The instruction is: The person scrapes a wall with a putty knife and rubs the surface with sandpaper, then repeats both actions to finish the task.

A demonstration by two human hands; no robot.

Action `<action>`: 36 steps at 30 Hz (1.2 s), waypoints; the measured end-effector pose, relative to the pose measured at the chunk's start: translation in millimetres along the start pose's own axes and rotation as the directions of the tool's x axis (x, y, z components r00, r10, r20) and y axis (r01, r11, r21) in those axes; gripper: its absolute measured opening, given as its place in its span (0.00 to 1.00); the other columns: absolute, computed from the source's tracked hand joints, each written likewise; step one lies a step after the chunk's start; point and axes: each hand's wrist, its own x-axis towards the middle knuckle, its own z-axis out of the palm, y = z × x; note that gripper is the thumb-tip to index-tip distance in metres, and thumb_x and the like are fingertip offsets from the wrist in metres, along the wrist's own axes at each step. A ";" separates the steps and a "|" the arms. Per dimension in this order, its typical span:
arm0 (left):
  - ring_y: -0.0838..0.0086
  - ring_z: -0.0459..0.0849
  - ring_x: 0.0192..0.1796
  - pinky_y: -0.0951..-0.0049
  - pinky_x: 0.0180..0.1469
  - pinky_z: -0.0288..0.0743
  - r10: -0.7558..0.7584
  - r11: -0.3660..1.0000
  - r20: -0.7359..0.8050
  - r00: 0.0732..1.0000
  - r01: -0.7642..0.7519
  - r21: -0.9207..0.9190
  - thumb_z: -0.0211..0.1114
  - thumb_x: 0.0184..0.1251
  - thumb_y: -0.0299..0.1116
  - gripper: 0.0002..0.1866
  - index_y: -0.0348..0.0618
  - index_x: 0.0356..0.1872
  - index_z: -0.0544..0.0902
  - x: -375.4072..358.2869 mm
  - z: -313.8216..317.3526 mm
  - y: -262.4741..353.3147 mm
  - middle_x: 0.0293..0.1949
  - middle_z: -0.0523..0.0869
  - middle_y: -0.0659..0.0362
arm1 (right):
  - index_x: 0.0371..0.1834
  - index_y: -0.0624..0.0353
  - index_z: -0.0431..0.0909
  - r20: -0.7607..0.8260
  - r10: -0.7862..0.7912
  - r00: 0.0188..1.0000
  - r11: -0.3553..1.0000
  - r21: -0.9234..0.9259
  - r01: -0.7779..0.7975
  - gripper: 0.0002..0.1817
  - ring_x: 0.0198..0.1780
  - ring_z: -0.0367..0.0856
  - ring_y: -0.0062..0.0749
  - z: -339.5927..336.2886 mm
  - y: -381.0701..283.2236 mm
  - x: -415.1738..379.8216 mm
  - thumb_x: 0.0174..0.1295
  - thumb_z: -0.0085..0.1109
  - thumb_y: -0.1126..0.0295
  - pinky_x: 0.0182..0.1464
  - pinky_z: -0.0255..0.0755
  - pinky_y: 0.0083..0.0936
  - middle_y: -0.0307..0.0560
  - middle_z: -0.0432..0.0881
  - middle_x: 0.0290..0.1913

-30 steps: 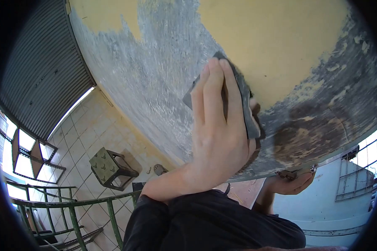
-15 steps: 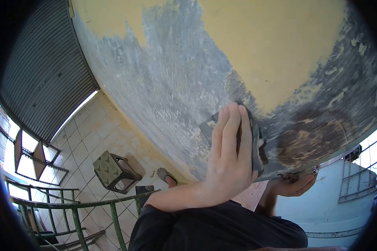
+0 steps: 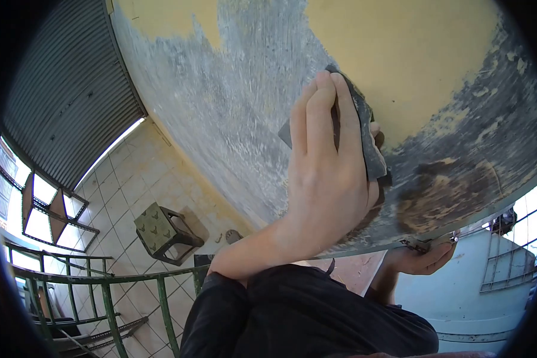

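Observation:
My left hand (image 3: 331, 161) presses a folded dark grey sheet of sandpaper (image 3: 373, 161) flat against the wall (image 3: 244, 89). Its fingers point up the wall, and the thumb grips the sheet's right side. Yellow paint (image 3: 400, 53) surrounds the sheet's upper right, while worn grey surface spreads to its left. Lower down on the right, my right hand (image 3: 423, 259) is curled at the wall's bottom edge beside a small metal fitting (image 3: 416, 245). What its fingers close on is partly hidden.
A green metal railing (image 3: 107, 277) curves at lower left. On the tiled floor (image 3: 122, 194) stands a patterned stool (image 3: 164, 230) near a sandalled foot (image 3: 232, 236). A corrugated shutter (image 3: 65, 89) is at far left. A brown stain (image 3: 450, 194) marks the wall at right.
My left hand has slid up the wall with the sandpaper. My right hand stays at the bottom edge. The view has shifted slightly.

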 end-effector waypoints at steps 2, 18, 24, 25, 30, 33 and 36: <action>0.38 0.77 0.65 0.49 0.67 0.72 -0.017 1.000 0.020 1.000 0.017 0.008 0.68 0.63 0.18 0.32 0.16 0.69 0.72 -9.8 2.0 5.0 0.65 0.74 0.30 | 0.80 0.60 0.61 0.011 0.036 0.999 0.999 0.026 -0.036 0.31 0.61 0.84 0.57 -1.3 1.4 -2.9 0.81 0.53 0.58 0.53 0.85 0.43 0.68 0.75 0.65; 0.39 0.76 0.62 0.49 0.64 0.72 0.043 0.999 -0.009 0.999 -0.043 -0.012 0.68 0.63 0.18 0.30 0.16 0.67 0.73 -19.8 6.1 7.0 0.62 0.74 0.32 | 0.80 0.62 0.62 0.025 0.267 0.964 0.937 0.227 -0.265 0.26 0.61 0.84 0.56 7.1 6.0 -18.6 0.84 0.48 0.65 0.56 0.85 0.43 0.68 0.75 0.65; 0.40 0.77 0.57 0.49 0.61 0.72 0.053 0.998 -0.037 0.998 -0.052 0.032 0.67 0.64 0.18 0.30 0.17 0.67 0.73 -22.6 8.9 7.1 0.61 0.74 0.33 | 0.80 0.64 0.61 -0.023 0.073 0.997 0.996 0.060 -0.071 0.26 0.61 0.84 0.56 6.7 -5.6 0.8 0.84 0.46 0.67 0.56 0.85 0.42 0.67 0.76 0.65; 0.41 0.77 0.56 0.50 0.60 0.72 0.063 0.998 -0.013 0.998 -0.063 0.010 0.67 0.64 0.18 0.30 0.17 0.67 0.73 -28.8 8.2 8.8 0.62 0.74 0.33 | 0.80 0.64 0.61 -0.029 0.077 0.997 0.995 0.057 -0.075 0.26 0.61 0.84 0.56 8.0 -5.1 -3.0 0.84 0.46 0.67 0.56 0.85 0.42 0.67 0.76 0.65; 0.41 0.77 0.58 0.50 0.63 0.72 0.066 0.996 -0.055 0.996 -0.062 0.067 0.67 0.66 0.19 0.29 0.16 0.67 0.73 3.8 3.1 -5.5 0.63 0.74 0.33 | 0.70 0.75 0.71 -0.044 0.268 0.962 0.938 0.238 -0.250 0.23 0.60 0.84 0.47 9.3 -7.5 -6.2 0.85 0.42 0.66 0.58 0.83 0.38 0.65 0.77 0.63; 0.41 0.77 0.59 0.49 0.64 0.72 0.041 0.999 -0.029 0.999 -0.040 0.037 0.67 0.66 0.19 0.29 0.16 0.67 0.73 -14.7 8.0 2.3 0.62 0.74 0.33 | 0.64 0.80 0.76 -0.052 0.427 0.903 0.858 0.339 -0.386 0.24 0.59 0.84 0.42 13.0 -8.3 -12.4 0.85 0.39 0.65 0.58 0.82 0.35 0.64 0.79 0.62; 0.40 0.78 0.58 0.49 0.62 0.73 0.046 0.999 0.025 0.999 -0.045 -0.017 0.67 0.64 0.18 0.29 0.15 0.67 0.73 -38.0 6.9 11.8 0.60 0.75 0.33 | 0.62 0.81 0.76 -0.034 0.570 0.821 0.748 0.435 -0.501 0.25 0.59 0.84 0.40 14.9 -11.6 -12.8 0.85 0.39 0.65 0.57 0.81 0.34 0.63 0.79 0.61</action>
